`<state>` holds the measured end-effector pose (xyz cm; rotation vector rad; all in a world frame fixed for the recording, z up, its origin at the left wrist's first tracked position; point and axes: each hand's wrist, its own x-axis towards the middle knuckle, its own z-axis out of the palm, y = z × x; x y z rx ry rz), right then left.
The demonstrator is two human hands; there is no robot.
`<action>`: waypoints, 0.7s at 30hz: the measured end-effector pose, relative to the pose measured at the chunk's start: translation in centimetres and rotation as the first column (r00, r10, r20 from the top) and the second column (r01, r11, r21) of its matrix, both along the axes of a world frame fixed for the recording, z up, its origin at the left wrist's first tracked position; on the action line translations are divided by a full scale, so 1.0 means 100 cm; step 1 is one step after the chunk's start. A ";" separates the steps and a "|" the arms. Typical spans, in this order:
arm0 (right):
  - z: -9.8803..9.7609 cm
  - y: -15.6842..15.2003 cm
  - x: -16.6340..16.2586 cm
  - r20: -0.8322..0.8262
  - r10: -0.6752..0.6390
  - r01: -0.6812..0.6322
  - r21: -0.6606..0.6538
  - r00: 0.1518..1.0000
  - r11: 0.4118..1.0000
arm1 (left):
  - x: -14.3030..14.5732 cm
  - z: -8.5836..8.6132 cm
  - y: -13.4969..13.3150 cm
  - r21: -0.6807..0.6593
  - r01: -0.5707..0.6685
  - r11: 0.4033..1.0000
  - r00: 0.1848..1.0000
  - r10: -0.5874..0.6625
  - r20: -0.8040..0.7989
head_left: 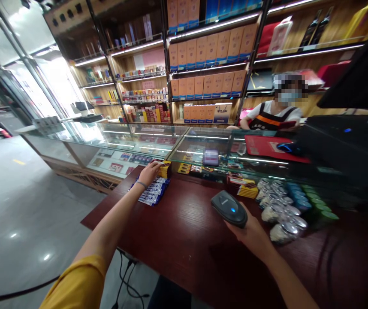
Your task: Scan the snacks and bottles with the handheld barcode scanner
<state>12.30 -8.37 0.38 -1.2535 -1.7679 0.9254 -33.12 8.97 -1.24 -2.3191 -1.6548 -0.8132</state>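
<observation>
My right hand [251,229] is wrapped round a black barcode scanner [229,208] with a lit blue light, held above the dark red wooden counter [184,231]. My left hand [149,172] reaches out to the far left of the counter. Its fingers close at the edge of a stack of yellow packets [164,170]; the fingertips are partly hidden. Just below that hand lie several blue and white wrapped sticks [153,192], side by side.
Clear-lidded cups [280,210], blue packs [298,195] and green packs [319,201] stand at the right. A glass display case [197,143] borders the counter's far edge. Behind it sits a masked person [267,116]. Black cables [128,274] hang below the counter.
</observation>
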 end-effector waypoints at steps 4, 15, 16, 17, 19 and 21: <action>0.001 -0.001 -0.002 -0.019 -0.038 0.038 -0.010 0.999 0.999 | 0.003 0.005 -0.002 -0.014 0.003 1.000 1.000 -0.004 -0.031; 0.030 0.002 0.022 -0.206 -0.341 0.358 0.048 0.917 0.933 | 0.081 0.011 -0.024 0.156 0.077 0.985 0.997 -0.081 0.020; 0.033 0.003 0.027 -0.224 -0.363 0.383 0.050 0.904 0.922 | 0.099 0.011 -0.026 0.170 0.120 0.978 0.991 -0.128 0.037; 0.036 0.003 0.033 -0.249 -0.377 0.400 0.049 0.892 0.915 | 0.118 0.011 -0.028 0.179 0.164 0.970 0.983 -0.176 0.052; 0.040 0.003 0.042 -0.317 -0.373 0.405 0.037 0.872 0.914 | 0.158 0.009 -0.032 0.182 0.261 0.948 0.958 -0.278 0.073; 0.041 0.004 0.050 -0.378 -0.351 0.387 0.020 0.857 0.922 | 0.199 0.006 -0.035 0.172 0.362 0.916 0.923 -0.379 0.073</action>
